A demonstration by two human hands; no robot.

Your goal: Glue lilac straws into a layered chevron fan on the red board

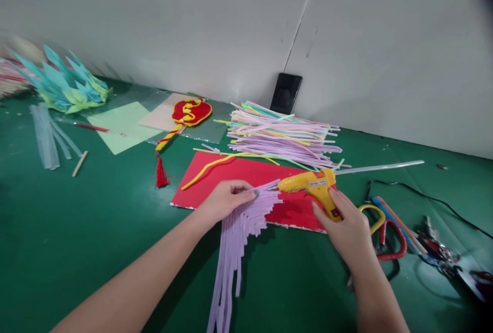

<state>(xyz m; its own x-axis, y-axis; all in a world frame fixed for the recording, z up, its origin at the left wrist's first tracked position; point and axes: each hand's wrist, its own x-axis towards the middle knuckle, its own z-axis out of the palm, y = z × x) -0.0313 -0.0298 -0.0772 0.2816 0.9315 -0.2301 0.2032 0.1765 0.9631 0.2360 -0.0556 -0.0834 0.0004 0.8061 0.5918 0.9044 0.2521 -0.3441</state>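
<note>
My left hand (233,199) is closed on a fan of purple pipe cleaners (241,230), whose long ends hang down toward me. In my right hand (348,222) is a yellow hot glue gun (308,183), gripped by its handle. The gun's metal nozzle points left and meets or nearly meets the upper edge of the purple fan. A long clear glue stick (381,168) sticks out of its back. Beneath both hands lies a red board (208,171), with a loose yellow pipe cleaner (204,169) across it.
A pile of pastel pipe cleaners (285,135) lies behind the board, near a black phone (286,92) against the wall. Scissors (393,240) and other tools are at right. A red-yellow fan ornament (191,112), green paper (125,125) and turquoise folded leaves (69,84) are left.
</note>
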